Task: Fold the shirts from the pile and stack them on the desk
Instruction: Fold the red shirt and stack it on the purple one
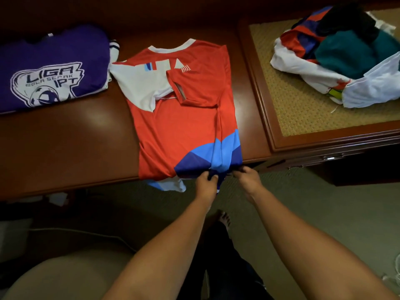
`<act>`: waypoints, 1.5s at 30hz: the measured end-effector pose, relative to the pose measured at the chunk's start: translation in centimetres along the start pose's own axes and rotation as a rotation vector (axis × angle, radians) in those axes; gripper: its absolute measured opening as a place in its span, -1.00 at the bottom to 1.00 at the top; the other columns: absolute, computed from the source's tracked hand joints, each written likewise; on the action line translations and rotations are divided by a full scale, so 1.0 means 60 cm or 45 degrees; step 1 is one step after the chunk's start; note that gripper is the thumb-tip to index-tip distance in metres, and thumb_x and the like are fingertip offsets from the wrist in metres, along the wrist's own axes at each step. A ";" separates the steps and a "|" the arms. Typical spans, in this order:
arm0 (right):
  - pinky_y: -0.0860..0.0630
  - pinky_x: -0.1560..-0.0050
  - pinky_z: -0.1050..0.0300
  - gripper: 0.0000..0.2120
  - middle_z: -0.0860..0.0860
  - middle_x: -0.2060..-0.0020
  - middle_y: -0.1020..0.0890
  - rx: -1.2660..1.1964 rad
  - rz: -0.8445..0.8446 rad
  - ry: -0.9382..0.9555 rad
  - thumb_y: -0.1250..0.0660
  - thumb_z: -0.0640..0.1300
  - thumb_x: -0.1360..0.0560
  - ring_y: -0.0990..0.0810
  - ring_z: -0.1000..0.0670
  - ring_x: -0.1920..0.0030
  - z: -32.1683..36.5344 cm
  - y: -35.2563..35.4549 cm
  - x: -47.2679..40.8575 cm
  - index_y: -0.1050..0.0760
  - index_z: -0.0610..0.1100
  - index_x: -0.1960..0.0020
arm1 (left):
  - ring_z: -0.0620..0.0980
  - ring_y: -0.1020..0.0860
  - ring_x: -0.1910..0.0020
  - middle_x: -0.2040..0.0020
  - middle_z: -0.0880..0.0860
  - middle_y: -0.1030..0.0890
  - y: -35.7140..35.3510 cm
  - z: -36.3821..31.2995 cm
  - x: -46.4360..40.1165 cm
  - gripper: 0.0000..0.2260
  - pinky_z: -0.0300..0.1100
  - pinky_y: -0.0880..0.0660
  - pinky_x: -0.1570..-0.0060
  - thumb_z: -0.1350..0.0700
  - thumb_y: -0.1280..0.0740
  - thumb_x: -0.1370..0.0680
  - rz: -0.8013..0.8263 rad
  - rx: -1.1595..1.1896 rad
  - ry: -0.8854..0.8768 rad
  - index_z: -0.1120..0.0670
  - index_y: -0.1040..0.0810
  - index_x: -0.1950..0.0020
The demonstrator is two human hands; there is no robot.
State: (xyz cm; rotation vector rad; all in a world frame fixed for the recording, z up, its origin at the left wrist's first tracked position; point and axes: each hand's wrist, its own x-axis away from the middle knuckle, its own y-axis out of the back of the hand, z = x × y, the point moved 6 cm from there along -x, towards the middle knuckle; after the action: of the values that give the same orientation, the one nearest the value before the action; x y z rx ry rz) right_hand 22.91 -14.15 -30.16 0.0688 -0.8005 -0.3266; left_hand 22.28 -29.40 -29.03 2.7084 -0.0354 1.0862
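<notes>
Both hands are down at the near edge of the worktop (65,148), and they're on the hem of the red shirt (184,126). The left hand (206,182) pinches the dark blue corner of the hem, fingers curled into the cloth. The right hand (246,177) grips the hem just beside it, knuckles up, fingers tucked under the fabric. The shirt lies flat, collar away from the person, both sides turned in, a white sleeve (140,83) and a red sleeve (190,87) meeting across the chest. Its blue-patterned bottom sits right on the edge, and a pale bit hangs over it. Off to the left, well apart, a purple shirt (54,66) rests folded, logo up, with something white peeking out beneath it. Over on the right, on a woven-topped table (292,105), waits the pile (337,53): teal, red, blue and white cloth, all crumpled together
</notes>
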 end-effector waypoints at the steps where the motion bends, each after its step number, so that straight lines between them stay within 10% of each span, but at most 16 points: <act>1: -0.45 -0.01 0.10 -0.85 -0.09 0.05 -0.63 0.029 -0.002 0.013 -0.31 -0.31 -0.52 -0.57 -0.05 0.00 0.000 0.003 0.001 -0.54 -0.18 -0.07 | 0.08 -0.57 0.01 0.01 0.17 -0.62 0.005 0.000 0.004 -0.88 -0.10 -0.48 0.02 0.23 -0.23 -0.59 0.010 -0.009 -0.033 0.17 -0.55 -0.02; 10: -0.50 0.17 0.17 -0.82 -0.04 0.20 -0.65 0.101 0.022 0.210 -0.24 -0.33 -0.56 -0.58 0.03 0.21 0.016 0.015 0.049 -0.55 -0.13 0.12 | 0.07 -0.53 0.06 0.09 0.10 -0.54 0.034 0.006 0.049 -0.82 -0.13 -0.45 0.06 0.06 -0.34 -0.56 -0.057 -0.122 -0.138 0.08 -0.40 -0.07; 18: -0.48 0.10 0.03 -0.85 -0.05 0.24 -0.65 0.016 0.027 0.231 -0.31 -0.27 -0.54 -0.58 -0.01 0.19 0.016 0.032 0.047 -0.56 -0.11 0.17 | 0.19 -0.51 -0.12 -0.15 0.17 -0.55 0.007 -0.058 0.029 -0.72 -0.02 -0.44 -0.05 0.01 -0.20 -0.61 -0.176 -0.866 -0.295 0.16 -0.54 -0.15; 27: -0.41 0.26 0.20 -0.90 -0.05 0.24 -0.57 0.084 -0.182 0.206 -0.33 -0.28 -0.52 -0.51 0.04 0.24 0.022 0.054 0.051 -0.47 -0.15 0.15 | 0.19 -0.55 -0.06 -0.06 0.23 -0.62 0.076 -0.035 0.058 -0.82 -0.12 -0.37 0.02 0.27 -0.21 -0.58 -0.366 -0.489 -0.223 0.23 -0.59 -0.06; 37: -0.42 -0.08 0.09 -0.73 -0.11 -0.03 -0.57 0.171 -0.194 0.028 -0.31 -0.24 -0.54 -0.53 -0.09 -0.06 -0.003 0.051 0.025 -0.46 -0.24 -0.23 | 0.13 -0.53 -0.03 -0.14 0.23 -0.56 0.208 0.072 0.039 -0.73 -0.13 -0.44 0.08 0.30 -0.24 -0.56 -0.509 0.135 0.289 0.27 -0.47 -0.25; 41: -0.40 -0.23 -0.08 -0.66 -0.08 -0.22 -0.56 0.010 -0.094 -0.062 -0.32 -0.24 -0.50 -0.50 -0.12 -0.22 -0.009 0.037 -0.005 -0.43 -0.12 -0.26 | 0.15 -0.49 -0.23 -0.22 0.18 -0.50 0.235 0.066 0.012 -0.51 0.00 -0.41 -0.23 0.31 -0.35 -0.51 -0.450 0.372 0.241 0.19 -0.30 -0.40; 45: -0.28 -0.18 0.01 -0.66 -0.01 -0.17 -0.55 -0.143 0.088 -0.148 -0.33 -0.28 -0.49 -0.44 -0.05 -0.21 -0.013 0.009 -0.004 -0.44 -0.04 -0.22 | 0.12 -0.54 -0.05 -0.02 0.20 -0.59 0.244 0.059 -0.014 -0.83 0.06 -0.44 -0.17 0.23 -0.42 -0.48 -0.364 0.329 0.270 0.14 -0.48 -0.01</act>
State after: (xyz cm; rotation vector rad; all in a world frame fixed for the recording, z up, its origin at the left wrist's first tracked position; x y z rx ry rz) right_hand 23.47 -13.64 -30.79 -0.0833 -0.8964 -0.3117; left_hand 22.55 -44.48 -29.23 2.6807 0.5447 1.3562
